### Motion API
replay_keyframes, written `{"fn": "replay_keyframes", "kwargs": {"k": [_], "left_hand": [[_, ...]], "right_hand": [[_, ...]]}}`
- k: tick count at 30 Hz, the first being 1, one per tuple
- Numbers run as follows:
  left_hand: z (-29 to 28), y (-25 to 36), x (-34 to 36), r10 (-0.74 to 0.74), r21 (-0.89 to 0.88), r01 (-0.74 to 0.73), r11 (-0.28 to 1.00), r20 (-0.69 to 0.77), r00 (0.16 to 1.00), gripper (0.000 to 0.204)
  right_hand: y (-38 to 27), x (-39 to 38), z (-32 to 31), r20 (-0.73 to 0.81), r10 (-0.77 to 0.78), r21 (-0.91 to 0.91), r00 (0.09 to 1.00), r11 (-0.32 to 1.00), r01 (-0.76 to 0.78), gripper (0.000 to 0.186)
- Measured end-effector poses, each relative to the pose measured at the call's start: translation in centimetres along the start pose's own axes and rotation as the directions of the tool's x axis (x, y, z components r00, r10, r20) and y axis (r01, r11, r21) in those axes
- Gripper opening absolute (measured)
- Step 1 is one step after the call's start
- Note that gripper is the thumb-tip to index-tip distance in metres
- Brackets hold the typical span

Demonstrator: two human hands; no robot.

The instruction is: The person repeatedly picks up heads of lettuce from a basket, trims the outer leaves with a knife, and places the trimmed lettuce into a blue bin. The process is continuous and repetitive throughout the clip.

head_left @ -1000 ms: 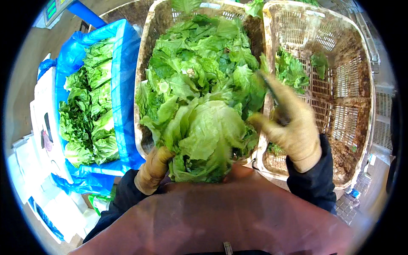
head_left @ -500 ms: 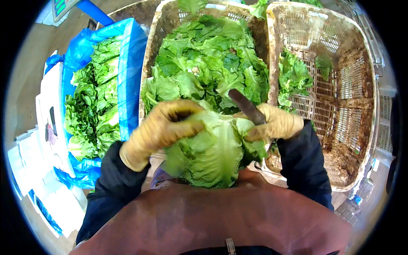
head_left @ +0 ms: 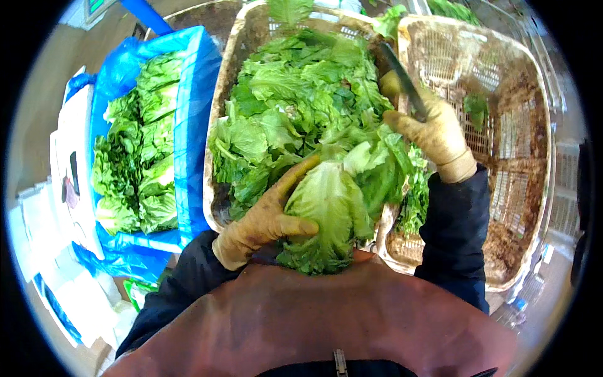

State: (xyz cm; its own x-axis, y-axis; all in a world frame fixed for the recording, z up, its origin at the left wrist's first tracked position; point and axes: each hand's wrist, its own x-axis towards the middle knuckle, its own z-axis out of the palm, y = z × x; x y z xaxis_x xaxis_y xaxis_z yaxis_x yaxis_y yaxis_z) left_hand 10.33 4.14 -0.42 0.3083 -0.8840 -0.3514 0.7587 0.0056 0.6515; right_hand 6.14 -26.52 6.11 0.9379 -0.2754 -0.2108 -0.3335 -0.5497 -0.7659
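Pale-green leafy lettuce head (head_left: 326,210): being held at near edge of dirty off-white plastic mid crate (head_left: 220,107), right by reddish-brown apron (head_left: 314,314); looking narrower than ½ sec ago.

Tan-gloved L hand (head_left: 264,223): gripping head's L side, long fingers reaching up along it, thumb crossing its front, gap filled by lettuce. Was arching over head's upper L ½ sec ago; now sitting lower & cupping.

Tan-gloved R hand (head_left: 443,135): hovering over divide btwn mid crate & dirty off-white plastic R crate (head_left: 515,151), clear of head; was touching head's R side ½ sec ago. Fingers partly curled, keeping hold of knife; exact finger wrap can't be told.

Dark narrow-bladed knife (head_left: 405,85): pointing up-L, tip toward mid crate's far R corner; was slanting just above head before.

Bright-green ruffled leaves (head_left: 377,157): spreading btwn head & R hand, partly blurred; can't tell if still attached.

Heaped green loose leaves (head_left: 295,94): filling mid crate, nearly edge to edge.

Blue-plastic-lined crate (head_left: 195,125): standing L of mid crate, holding rows of green lettuce heads (head_left: 157,125); contents looking same as before.
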Motion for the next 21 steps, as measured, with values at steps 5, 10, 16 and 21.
{"fn": "replay_keyframes", "kwargs": {"k": [5, 10, 16, 21], "left_hand": [[-2.7, 0.5, 0.0, 0.131, -0.126, -0.134, 0.983, -0.034, 0.991, 0.107], [-3.6, 1.4, -2.0, 0.104, -0.199, -0.107, 0.974, -0.024, 0.994, 0.109], [-7.4, 3.0, -6.3, 0.279, -0.303, -0.360, 0.882, -0.281, 0.918, 0.098], [-13.7, 9.4, -8.8, 0.744, 0.608, -0.485, 0.629, -0.290, 0.601, 0.075]], "right_hand": [[-3.4, -3.1, 3.4, -0.109, -0.235, 0.110, 0.966, 0.963, 0.247, 0.057], [-3.5, 0.6, 7.7, 0.185, -0.098, -0.006, 0.978, 0.995, 0.100, 0.031], [-7.5, -1.6, 10.3, 0.324, -0.096, 0.154, 0.941, 0.987, 0.047, 0.079], [-11.6, 0.4, 19.6, 0.219, 0.007, 0.789, 0.976, 0.588, -0.181, 0.094]]}}
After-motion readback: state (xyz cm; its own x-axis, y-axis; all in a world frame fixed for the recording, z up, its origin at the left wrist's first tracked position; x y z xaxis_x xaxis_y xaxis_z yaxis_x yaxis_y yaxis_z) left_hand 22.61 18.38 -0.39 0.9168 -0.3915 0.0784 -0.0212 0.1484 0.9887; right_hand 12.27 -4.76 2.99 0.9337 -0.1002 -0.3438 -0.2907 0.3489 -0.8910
